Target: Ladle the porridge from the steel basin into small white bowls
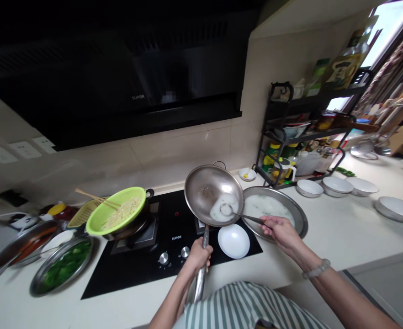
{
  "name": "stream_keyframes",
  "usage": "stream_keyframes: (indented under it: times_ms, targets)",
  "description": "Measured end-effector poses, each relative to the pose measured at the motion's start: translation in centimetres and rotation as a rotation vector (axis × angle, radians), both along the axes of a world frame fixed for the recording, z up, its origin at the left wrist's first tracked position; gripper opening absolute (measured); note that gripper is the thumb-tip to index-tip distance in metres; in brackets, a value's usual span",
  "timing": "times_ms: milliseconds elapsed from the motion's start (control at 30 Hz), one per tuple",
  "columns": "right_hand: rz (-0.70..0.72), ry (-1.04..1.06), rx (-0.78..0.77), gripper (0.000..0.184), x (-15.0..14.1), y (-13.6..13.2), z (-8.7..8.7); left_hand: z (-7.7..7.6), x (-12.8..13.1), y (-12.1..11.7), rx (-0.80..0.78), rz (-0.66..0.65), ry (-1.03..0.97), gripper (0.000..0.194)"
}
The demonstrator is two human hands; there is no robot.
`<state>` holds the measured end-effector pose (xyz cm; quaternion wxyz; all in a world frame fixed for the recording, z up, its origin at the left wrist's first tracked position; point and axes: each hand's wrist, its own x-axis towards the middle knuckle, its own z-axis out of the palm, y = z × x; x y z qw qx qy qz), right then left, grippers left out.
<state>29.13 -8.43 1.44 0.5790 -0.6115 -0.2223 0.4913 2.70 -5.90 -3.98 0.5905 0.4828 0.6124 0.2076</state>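
My left hand [199,254] is closed round the long handle of a steel wok [204,187], which is tilted toward a wide steel basin [299,214] of white liquid. A little white liquid pools at the wok's lower rim. My right hand [280,230] grips the handle of a metal ladle [227,210], whose bowl rests in that pooled liquid. A small white plate [233,241] lies on the black cooktop [174,233] just below the wok.
A green colander [114,212] of noodles with chopsticks sits on a pan on the left burner. A steel dish of greens [62,267] lies left of the cooktop. Several white bowls [336,185] line the right counter, with a black spice rack [300,132] behind them.
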Motion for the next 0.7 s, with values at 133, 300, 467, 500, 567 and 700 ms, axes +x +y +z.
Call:
stream_keyframes:
  times_ms: [133, 300, 467, 500, 567, 700]
  targets:
    - [-0.005, 0.004, -0.016, 0.01, 0.2, -0.3, 0.6, 0.0, 0.0, 0.0, -0.007, 0.004, -0.001, 0.018]
    - [-0.01, -0.008, -0.019, 0.009, 0.4, -0.7, 1.0, -0.1, 0.0, 0.0, 0.002, 0.004, -0.007, 0.018]
    - [-0.013, -0.003, -0.034, 0.009, 0.7, -0.9, 1.1, -0.2, -0.1, 0.1, 0.004, -0.003, 0.006, 0.019]
    - [-0.012, 0.0, -0.036, 0.01, 0.7, -1.0, 1.1, -0.2, -0.1, 0.1, 0.007, -0.005, 0.009, 0.019]
    - [-0.018, 0.011, -0.041, 0.011, 0.8, -1.1, 1.2, -0.2, -0.1, 0.1, 0.016, -0.006, 0.016, 0.018]
    - [-0.028, 0.045, -0.061, 0.014, 1.0, -1.6, 1.6, 0.1, 0.0, 0.0, 0.016, -0.001, 0.024, 0.019]
